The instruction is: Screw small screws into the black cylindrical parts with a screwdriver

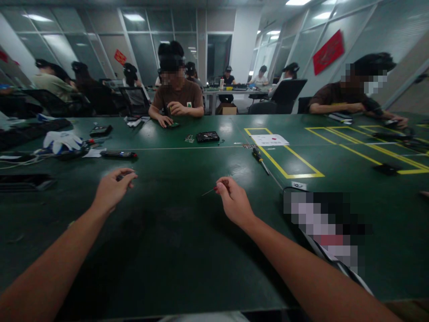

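Note:
Both my arms reach out over a dark green table (187,232). My left hand (112,190) hovers just above the mat with its fingers curled round a small dark object (123,175) that I cannot name. My right hand (233,200) pinches a thin reddish tool (210,191), perhaps a small screwdriver, whose tip points left and down toward the table. The two hands are about a forearm's width apart.
A screwdriver (259,158) lies beside yellow taped boxes (284,158) and a white sheet (270,140). White gloves (62,141), a dark tool (119,154) and cables lie at the left. A black device (208,136) sits mid-table. A seated person (176,96) works opposite; another (355,96) sits far right.

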`<act>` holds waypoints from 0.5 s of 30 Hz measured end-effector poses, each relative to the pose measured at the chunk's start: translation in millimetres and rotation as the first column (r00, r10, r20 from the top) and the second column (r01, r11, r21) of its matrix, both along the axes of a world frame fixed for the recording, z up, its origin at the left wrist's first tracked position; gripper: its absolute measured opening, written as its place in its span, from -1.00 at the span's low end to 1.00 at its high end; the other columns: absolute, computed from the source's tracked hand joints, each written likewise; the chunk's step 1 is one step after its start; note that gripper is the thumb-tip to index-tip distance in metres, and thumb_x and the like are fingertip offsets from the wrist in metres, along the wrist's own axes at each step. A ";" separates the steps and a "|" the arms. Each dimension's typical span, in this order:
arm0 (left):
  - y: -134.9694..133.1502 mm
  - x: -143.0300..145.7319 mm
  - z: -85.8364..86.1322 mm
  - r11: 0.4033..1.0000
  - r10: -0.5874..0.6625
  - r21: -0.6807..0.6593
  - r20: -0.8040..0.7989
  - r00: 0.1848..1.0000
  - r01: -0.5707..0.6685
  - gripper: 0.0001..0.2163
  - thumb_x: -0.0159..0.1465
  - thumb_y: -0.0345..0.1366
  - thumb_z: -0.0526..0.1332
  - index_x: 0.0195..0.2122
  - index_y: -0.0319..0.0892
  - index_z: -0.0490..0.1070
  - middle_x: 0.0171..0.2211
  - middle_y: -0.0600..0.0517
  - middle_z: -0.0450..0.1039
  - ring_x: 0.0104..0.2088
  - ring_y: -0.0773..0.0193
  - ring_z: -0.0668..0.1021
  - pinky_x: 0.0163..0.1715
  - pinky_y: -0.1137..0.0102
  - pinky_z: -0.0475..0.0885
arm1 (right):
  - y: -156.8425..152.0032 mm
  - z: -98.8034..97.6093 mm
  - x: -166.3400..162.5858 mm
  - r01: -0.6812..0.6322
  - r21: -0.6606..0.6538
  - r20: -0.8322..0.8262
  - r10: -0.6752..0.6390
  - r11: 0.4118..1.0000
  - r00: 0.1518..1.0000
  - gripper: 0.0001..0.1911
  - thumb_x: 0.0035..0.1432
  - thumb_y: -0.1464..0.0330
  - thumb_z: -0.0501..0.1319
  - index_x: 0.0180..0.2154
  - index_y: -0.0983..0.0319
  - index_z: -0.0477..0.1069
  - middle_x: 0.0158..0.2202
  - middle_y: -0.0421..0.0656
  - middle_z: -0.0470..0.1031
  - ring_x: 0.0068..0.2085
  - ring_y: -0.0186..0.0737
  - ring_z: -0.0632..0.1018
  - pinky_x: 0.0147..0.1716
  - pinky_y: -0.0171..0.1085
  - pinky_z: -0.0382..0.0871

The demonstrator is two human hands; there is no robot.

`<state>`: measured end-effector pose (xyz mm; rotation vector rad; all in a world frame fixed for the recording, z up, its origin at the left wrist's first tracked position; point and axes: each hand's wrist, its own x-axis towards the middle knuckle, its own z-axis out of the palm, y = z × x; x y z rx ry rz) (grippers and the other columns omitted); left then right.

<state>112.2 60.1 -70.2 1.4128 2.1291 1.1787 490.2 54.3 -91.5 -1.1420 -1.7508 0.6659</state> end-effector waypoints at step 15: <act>-45.4 -141.0 16.0 0.819 0.526 0.053 0.329 0.784 -0.572 -0.94 0.23 -0.40 0.23 -0.36 -0.28 0.38 -0.60 0.22 0.32 -0.59 0.52 0.37 -0.49 0.61 0.32 | 0.0 -1.0 -1.5 -0.014 -0.066 0.005 0.014 0.998 1.000 -0.79 0.42 0.21 0.09 -0.16 0.16 0.42 -0.29 -0.15 0.60 -0.24 -0.14 0.62 -0.22 -0.19 0.41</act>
